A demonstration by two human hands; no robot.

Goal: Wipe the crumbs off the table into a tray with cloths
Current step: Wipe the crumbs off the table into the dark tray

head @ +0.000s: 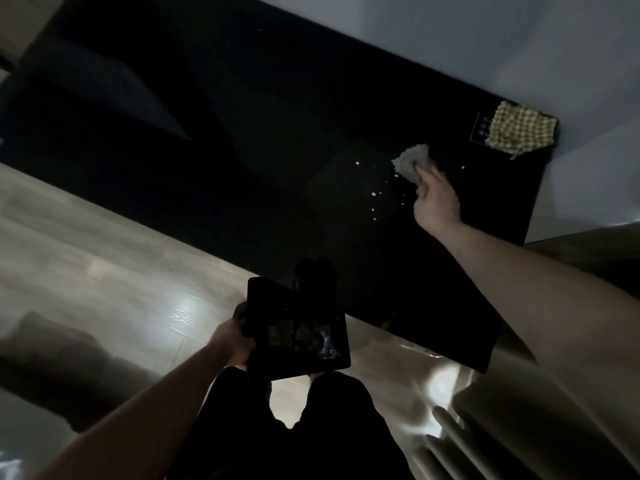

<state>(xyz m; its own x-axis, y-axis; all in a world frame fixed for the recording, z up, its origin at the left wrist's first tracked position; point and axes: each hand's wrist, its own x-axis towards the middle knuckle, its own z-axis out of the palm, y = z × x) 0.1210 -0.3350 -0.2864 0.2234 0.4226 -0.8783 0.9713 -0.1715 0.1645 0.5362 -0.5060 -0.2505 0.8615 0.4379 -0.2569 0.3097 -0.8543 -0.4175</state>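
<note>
A black table (242, 161) runs across the dim view. My right hand (437, 201) grips a pale bunched cloth (410, 161) pressed on the table near its right end. Several small white crumbs (374, 194) lie scattered just left of the cloth, and one crumb (462, 167) lies to its right. My left hand (232, 344) holds a dark square tray (298, 332) by its left edge, below the table's near edge and over my lap. Dark bits show inside the tray.
A second checked yellow-green cloth (519, 130) lies at the table's far right corner, partly over a small dark card (481, 128). A pale wall stands behind the table. Light wooden floor (104, 258) lies to the left, and a ribbed radiator (485, 438) is at lower right.
</note>
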